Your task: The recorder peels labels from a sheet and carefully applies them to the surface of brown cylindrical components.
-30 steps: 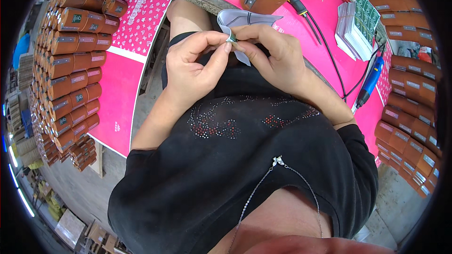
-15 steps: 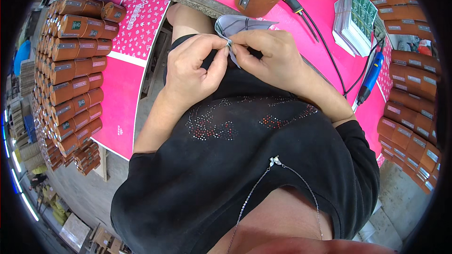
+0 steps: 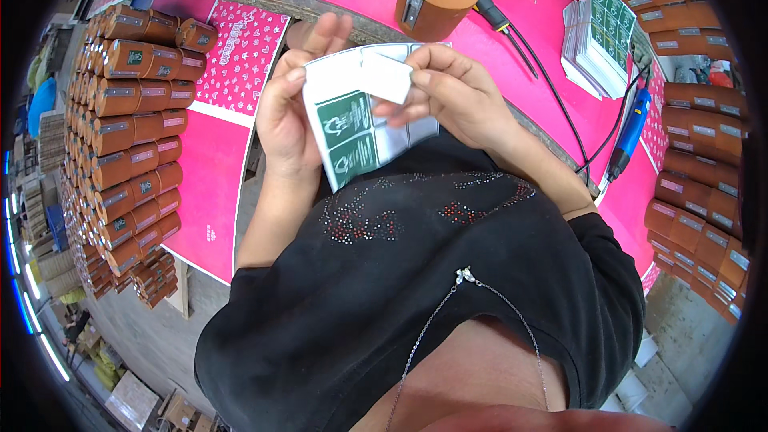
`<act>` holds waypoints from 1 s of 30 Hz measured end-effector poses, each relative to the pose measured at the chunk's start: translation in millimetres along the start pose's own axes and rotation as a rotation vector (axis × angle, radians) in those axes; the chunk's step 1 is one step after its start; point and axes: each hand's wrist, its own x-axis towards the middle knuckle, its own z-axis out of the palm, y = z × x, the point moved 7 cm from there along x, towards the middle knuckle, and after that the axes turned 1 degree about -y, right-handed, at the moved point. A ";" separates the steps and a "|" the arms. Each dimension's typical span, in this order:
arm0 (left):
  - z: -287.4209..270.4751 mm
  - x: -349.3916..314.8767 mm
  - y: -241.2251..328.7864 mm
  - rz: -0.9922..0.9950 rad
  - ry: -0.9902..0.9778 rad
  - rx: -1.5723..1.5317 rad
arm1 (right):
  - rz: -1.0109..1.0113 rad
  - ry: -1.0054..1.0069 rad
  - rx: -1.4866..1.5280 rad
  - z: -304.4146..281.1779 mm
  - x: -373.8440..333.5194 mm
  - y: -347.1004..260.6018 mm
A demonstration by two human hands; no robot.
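Since the earlier frame in the head view, the two hands have drawn apart from their shared pinch, and the folded sheet (image 3: 390, 144) has opened out between them, its front now turned up to the wearer. It is held up before the black shirt (image 3: 360, 252), near the edge of the pink table (image 3: 534, 20). At its upper left edge the left hand (image 3: 290, 120) grasps it, thumb on the front, some fingers raised behind. The right hand (image 3: 462, 100) pinches a small white piece (image 3: 387, 76) between thumb and forefinger, over the sheet's upper part; whether the piece is wholly free of it I cannot tell. Green labels (image 3: 349, 116) remain down the left side, while the rest looks like bare, grid-lined backing.

Judging by the bend, the sheet should be very light and limp, quick to curl or crease, and its backing probably slick. Its pale margin is the best hold, flat between thumb and fingers. The white piece seems thin and perhaps sticky on one face, so a corner pinch suits it, with little skin contact; a hard tug could tear or wrinkle it
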 end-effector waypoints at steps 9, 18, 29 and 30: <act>21.6 11.4 20.1 0.029 -0.403 -0.414 | 0.028 -0.180 0.417 0.2 -8.1 -18.8; 31.8 41.2 4.9 -0.036 -0.235 0.874 | -0.955 0.385 -1.079 0.3 -21.9 -89.7; 47.8 23.9 -17.7 -0.060 -0.312 0.929 | -0.866 0.221 -1.209 14.8 -30.8 -61.6; 48.1 22.6 -17.7 -0.069 -0.317 0.983 | -0.817 0.208 -1.131 11.5 -31.2 -63.5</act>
